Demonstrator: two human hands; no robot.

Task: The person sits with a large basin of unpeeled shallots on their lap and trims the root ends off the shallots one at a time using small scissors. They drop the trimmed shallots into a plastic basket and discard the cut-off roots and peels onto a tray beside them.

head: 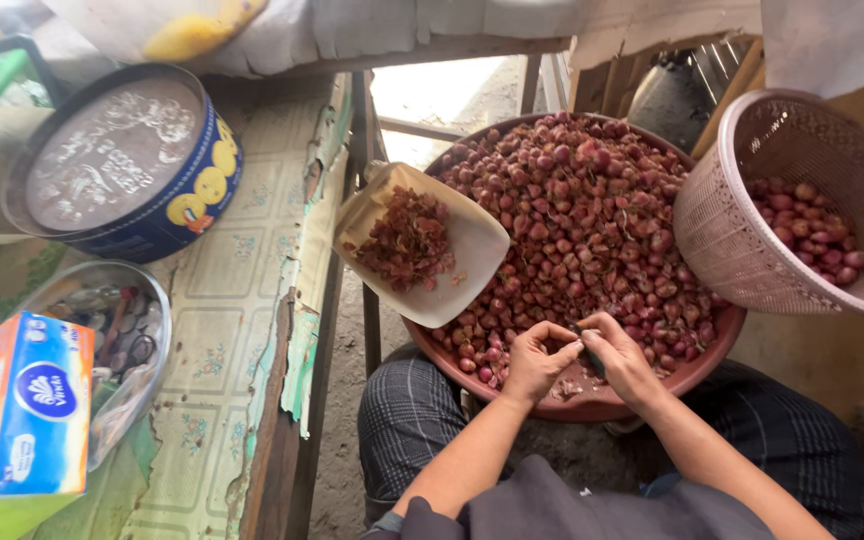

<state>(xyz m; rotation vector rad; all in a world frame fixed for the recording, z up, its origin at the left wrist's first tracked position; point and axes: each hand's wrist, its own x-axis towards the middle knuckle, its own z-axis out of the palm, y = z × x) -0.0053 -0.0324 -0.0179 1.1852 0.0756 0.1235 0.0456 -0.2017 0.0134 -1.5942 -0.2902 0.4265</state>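
A large reddish-brown basin (592,405) rests on my lap, heaped with several small red shallots (582,215). My left hand (535,362) pinches one shallot over the basin's near edge. My right hand (620,358) meets it, gripping a small dark-handled knife against that shallot. A cream scoop-shaped tray (472,255) leans on the basin's left rim and holds a pile of reddish peelings (407,240). At the right, a pink woven basket (727,240) tilts toward the basin with several peeled shallots (812,235) inside.
A worn table (242,300) with torn covering stands on my left. It carries a round blue tin (167,205), a clear container of small odds (117,335) and a tissue box (17,415). Wooden frames and white cloth hang beyond the basin.
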